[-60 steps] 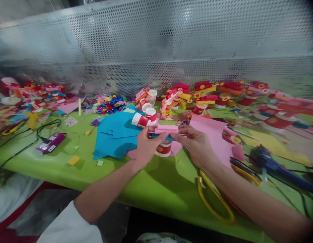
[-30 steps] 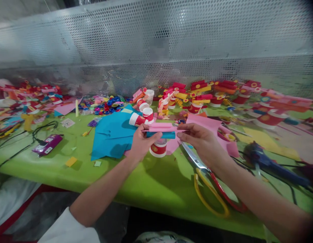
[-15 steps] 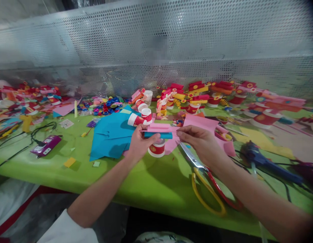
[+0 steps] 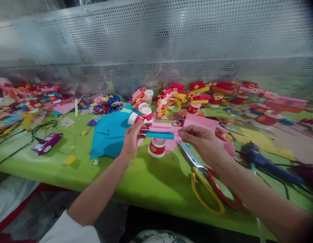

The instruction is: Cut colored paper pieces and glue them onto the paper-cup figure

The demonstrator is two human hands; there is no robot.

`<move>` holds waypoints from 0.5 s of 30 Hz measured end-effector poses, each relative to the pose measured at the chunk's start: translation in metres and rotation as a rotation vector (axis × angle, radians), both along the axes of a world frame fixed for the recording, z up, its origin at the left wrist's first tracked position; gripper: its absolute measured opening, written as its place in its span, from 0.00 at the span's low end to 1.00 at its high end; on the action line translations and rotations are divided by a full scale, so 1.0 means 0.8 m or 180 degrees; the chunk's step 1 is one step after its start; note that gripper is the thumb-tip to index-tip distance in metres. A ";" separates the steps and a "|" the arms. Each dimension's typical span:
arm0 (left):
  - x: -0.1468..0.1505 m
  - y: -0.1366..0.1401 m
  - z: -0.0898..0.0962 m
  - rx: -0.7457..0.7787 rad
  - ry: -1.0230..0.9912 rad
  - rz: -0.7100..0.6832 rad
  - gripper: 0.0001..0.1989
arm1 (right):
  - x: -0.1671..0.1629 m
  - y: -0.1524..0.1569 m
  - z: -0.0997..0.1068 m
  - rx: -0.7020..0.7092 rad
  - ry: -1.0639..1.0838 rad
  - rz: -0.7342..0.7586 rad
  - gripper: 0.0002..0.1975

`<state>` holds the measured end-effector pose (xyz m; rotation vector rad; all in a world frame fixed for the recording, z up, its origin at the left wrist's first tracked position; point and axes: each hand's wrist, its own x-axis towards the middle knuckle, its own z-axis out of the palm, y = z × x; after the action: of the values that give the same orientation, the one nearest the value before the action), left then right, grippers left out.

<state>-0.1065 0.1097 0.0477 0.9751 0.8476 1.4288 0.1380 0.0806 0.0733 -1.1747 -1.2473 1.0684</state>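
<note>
In the middle of the frame, a flat pink paper strip (image 4: 176, 129), with a round pink paper tube (image 4: 160, 125) and a round blue paper tube (image 4: 160, 135) along it, is pinched at its right end by the right hand (image 4: 200, 139); its left end is touched by the left hand (image 4: 131, 140), how tightly cannot be told. The strip could be bent if it is pulled too hard, and the red and white paper cup (image 4: 157, 149) just below could be tipped if bumped.
</note>
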 end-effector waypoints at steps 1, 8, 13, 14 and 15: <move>-0.002 0.000 0.002 0.0020 -0.0047 0.0045 0.26 | 0.000 0.000 0.000 0.0000 -0.0004 0.0006 0.21; -0.017 0.003 0.005 -0.0159 0.0243 -0.0908 0.34 | 0.002 0.001 -0.003 -0.0058 -0.0024 0.0076 0.21; -0.011 0.008 -0.007 -0.0279 0.0170 -0.1214 0.39 | 0.006 0.000 -0.003 -0.0134 -0.0032 0.0135 0.24; -0.010 0.009 -0.008 -0.0261 0.0167 -0.1219 0.39 | 0.008 -0.002 -0.003 -0.0138 -0.0042 0.0129 0.25; -0.009 0.009 -0.010 -0.0237 0.0186 -0.1227 0.38 | 0.011 -0.004 -0.003 -0.0140 -0.0057 0.0119 0.25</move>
<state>-0.1135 0.1167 0.0396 1.0617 0.7038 1.0374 0.1466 0.0776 0.0709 -1.2007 -1.2696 1.1200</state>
